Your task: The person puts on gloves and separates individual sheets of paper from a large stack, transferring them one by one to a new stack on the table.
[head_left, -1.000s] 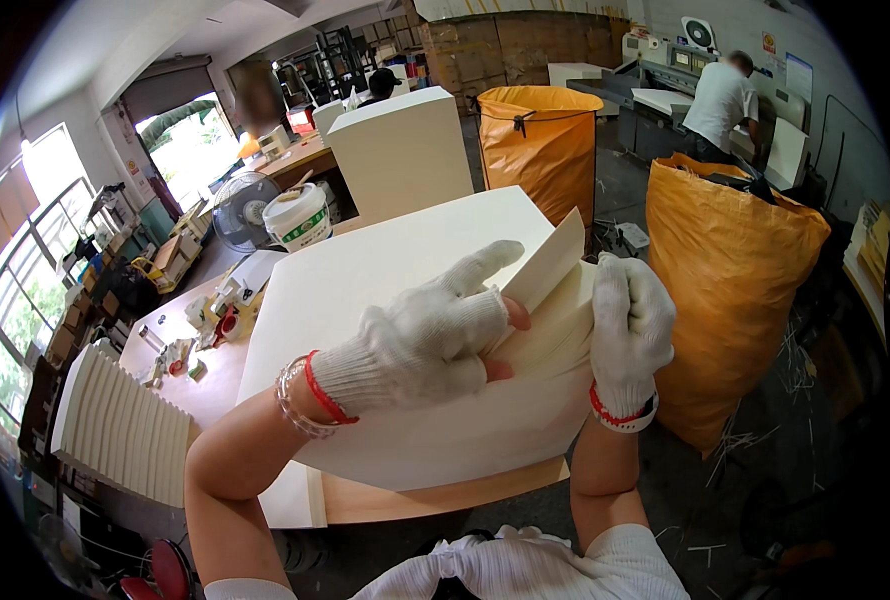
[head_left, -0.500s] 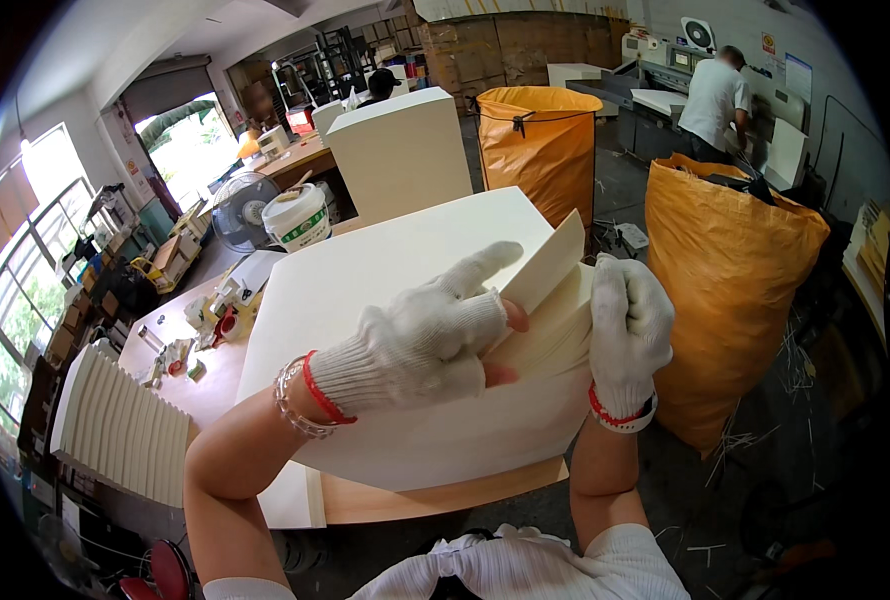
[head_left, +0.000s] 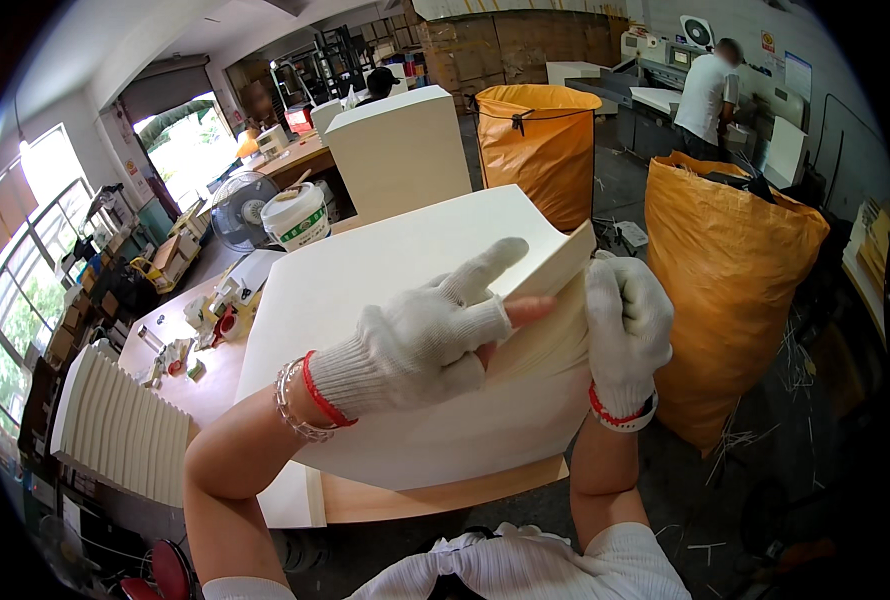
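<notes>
A thick stack of large cream-white paper sheets (head_left: 385, 250) lies on the table in front of me. Its right corner is bent up, and the edges of the sheets fan out there. My left hand (head_left: 415, 335), in a white knit glove with bare fingertips showing, rests over the stack. Its fingers are spread, with the bare index finger laid along the fanned edges. At the right corner my right hand (head_left: 628, 315), also gloved, is closed in a fist around the raised sheets. Its fingertips are hidden.
A tall white paper stack (head_left: 400, 150) and a white bucket (head_left: 295, 215) stand beyond. Orange sacks (head_left: 720, 300) are at the right. A ridged paper pile (head_left: 115, 425) sits left, near small items on the pink tabletop (head_left: 190, 320). A person (head_left: 705, 100) works at a machine.
My left index finger has stretched further right across the fanned sheets. The lifted corner flap has swung toward my right hand. The person at the machine has shifted slightly.
</notes>
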Tool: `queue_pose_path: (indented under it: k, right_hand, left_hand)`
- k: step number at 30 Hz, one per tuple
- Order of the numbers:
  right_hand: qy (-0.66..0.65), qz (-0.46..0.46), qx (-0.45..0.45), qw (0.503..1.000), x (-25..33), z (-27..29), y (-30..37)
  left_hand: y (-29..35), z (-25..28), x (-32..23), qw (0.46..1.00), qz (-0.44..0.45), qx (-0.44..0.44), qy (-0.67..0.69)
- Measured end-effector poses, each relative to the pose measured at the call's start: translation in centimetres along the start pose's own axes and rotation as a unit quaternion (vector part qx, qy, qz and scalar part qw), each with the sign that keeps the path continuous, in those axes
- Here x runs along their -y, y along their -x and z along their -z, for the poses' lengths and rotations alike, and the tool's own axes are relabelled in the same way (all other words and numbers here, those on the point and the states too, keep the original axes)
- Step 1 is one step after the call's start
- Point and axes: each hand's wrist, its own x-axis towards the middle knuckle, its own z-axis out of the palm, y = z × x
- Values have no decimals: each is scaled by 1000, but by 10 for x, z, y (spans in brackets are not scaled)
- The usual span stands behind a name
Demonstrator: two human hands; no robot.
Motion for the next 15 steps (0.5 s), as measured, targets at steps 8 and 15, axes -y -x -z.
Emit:
queue_pose_path:
  k: [8,15]
  right_hand:
    - [4,36,-18,999,-8,-2,-2]
    - [-13,42,-21,999,-6,-2,-1]
  left_hand:
    - [-1,3,0,999,22,21,11]
    - [-1,-1,3,999,-2,-19,46]
